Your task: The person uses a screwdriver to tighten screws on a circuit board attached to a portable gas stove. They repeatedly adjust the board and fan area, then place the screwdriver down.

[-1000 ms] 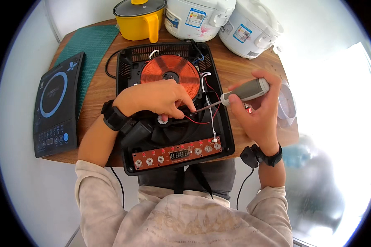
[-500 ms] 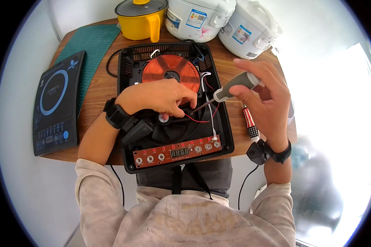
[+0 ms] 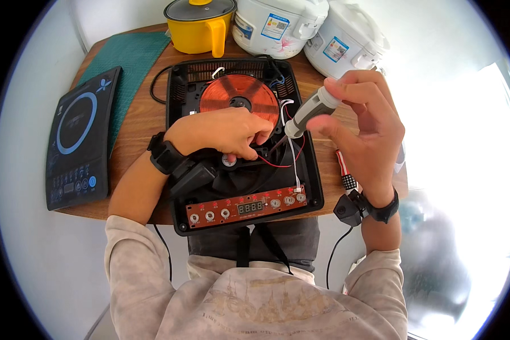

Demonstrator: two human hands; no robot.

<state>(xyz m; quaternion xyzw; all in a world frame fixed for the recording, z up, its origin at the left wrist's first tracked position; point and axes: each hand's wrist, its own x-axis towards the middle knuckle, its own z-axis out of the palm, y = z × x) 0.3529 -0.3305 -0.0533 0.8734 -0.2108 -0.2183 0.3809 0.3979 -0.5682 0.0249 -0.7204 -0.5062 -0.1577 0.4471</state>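
My right hand (image 3: 371,116) holds the grey-handled screwdriver (image 3: 313,113) near its butt end, thumb and fingers about the handle. Its shaft slants down to the left, into the opened black base of an induction cooker (image 3: 314,195); the tip is close to my left fingertips. My left hand (image 3: 232,131) reaches across the base, fingers bent and drawn together beside a round white-marked part (image 3: 228,160). A thin red wire (image 3: 275,165) runs out from these fingertips; what they pinch is hidden. Behind my left hand sits the copper coil (image 3: 238,93). Below lies the black fan (image 3: 232,181), partly covered.
A reddish-brown control board (image 3: 246,208) lies along the base's near edge. The cooker's black top panel (image 3: 76,136) rests left on a green mat (image 3: 122,59). At the back stand a yellow pot (image 3: 195,34) and two white rice cookers (image 3: 277,28). A second screwdriver (image 3: 345,170) lies right.
The screwdriver stands somewhat steeper, and my right fingers have shifted on its handle. My left hand stays at the same spot in the base. The whole view has shifted slightly.
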